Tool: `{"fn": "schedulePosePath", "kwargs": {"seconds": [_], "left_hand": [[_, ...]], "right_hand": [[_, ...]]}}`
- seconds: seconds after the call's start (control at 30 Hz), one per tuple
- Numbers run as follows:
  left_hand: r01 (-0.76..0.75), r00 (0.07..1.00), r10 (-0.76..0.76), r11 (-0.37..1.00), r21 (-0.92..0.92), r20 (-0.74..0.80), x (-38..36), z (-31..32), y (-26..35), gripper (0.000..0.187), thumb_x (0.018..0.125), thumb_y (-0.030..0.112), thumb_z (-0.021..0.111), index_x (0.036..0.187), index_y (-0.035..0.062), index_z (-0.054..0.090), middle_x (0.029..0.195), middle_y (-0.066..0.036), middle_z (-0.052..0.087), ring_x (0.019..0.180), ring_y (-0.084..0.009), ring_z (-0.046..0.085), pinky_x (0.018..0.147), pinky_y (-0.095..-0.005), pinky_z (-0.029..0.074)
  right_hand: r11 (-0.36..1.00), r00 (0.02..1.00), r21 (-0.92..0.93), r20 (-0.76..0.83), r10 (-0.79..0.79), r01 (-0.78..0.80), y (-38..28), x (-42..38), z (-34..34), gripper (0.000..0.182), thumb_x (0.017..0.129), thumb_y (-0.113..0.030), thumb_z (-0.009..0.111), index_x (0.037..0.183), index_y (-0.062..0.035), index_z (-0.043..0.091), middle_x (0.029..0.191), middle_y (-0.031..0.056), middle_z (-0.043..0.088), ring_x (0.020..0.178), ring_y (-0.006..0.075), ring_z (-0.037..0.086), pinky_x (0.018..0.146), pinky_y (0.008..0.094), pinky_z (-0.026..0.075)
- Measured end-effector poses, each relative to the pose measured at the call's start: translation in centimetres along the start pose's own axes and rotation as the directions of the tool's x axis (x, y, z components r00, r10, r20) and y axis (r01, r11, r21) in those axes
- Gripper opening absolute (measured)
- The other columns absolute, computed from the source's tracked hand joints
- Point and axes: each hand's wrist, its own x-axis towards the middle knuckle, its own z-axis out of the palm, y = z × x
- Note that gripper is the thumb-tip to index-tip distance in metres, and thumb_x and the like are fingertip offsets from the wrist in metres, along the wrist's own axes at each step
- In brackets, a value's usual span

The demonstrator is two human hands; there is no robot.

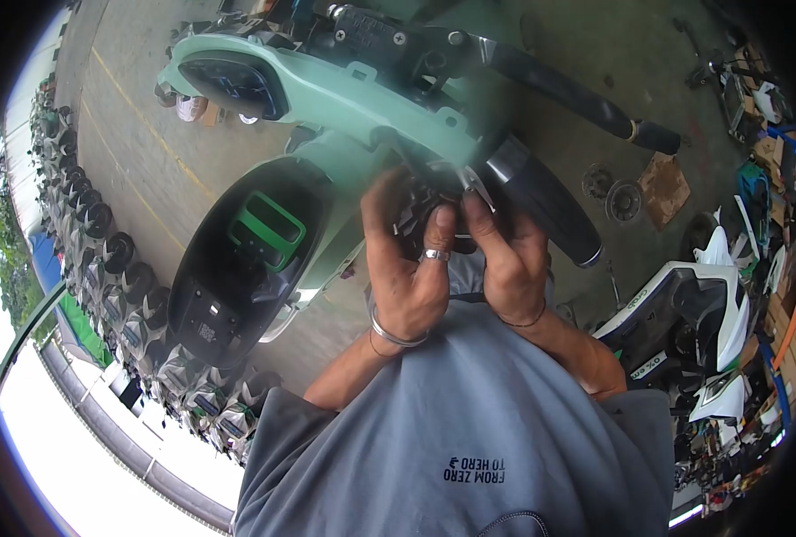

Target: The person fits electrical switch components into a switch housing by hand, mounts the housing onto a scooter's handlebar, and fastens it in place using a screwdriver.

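"One cluster of dark parts (pixel 416 213) sits just above the centre of my frame, by the lower edge of the pale green cover (pixel 355 100). From this end, how's the hold?"

"I see the left hand (pixel 408 285) curled around the cluster, thumb on its near side, fingers blurred and partly hidden. The right hand (pixel 514 273) is just beside it, thumb and fingers drawn narrow, close to the silver lever (pixel 480 190). I can't tell what it pinches, or how firmly either one grips."

"So how would I do this bit well?"

"I'd let the left steady the cluster and give the right only small thumb moves. With the fingertips buried like that, I'd go by feel, and tilt the head camera to open the sight line between the thumbs."

"Anything I should guard against?"

"The ring (pixel 435 255) on the left thumb could snag, I think, so I'd angle it away. Right of centre, the black grip (pixel 548 201) and lever crowd the knuckles; I'd come in from below them. If something binds, I'd ease off and realign before adding force."
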Motion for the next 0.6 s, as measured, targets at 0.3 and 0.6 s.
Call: {"fn": "schedulePosePath", "kwargs": {"seconds": [0.3, 0.6], "left_hand": [[-0.02, 0.994, 0.027, 0.998, -0.063, 0.102, -0.4, -1.7, -0.9, 0.064, 0.092, 0.013, 0.07, 0.144, -0.0019, 0.037, 0.138, -0.019, 0.047, 0.124, -0.029, 0.055, 0.099, -0.038, 0.05], [-0.25, 0.964, 0.256, 0.965, -0.08, 0.073, -0.1, -2.6, -0.6, 0.068, 0.083, 0.015, 0.08, 0.14, -0.0033, 0.047, 0.143, -0.027, 0.043, 0.12, -0.0339, 0.06, 0.085, -0.0367, 0.06]], "right_hand": [[1.0, 0.999, 0.002, 0.032, 0.015, -0.015, -0.1, 0.2, -0.2, 0.031, 0.101, -0.009, 0.055, 0.13, 0.0023, 0.054, 0.118, 0.0121, 0.064, 0.107, 0.0169, 0.062, 0.091, 0.0308, 0.052], [0.985, 0.987, 0.049, -0.002, 0.164, -0.163, -1.0, -0.1, 1.1, 0.028, 0.103, -0.017, 0.053, 0.124, -0.0008, 0.058, 0.11, 0.0068, 0.066, 0.1, 0.0145, 0.063, 0.086, 0.031, 0.05]]}}
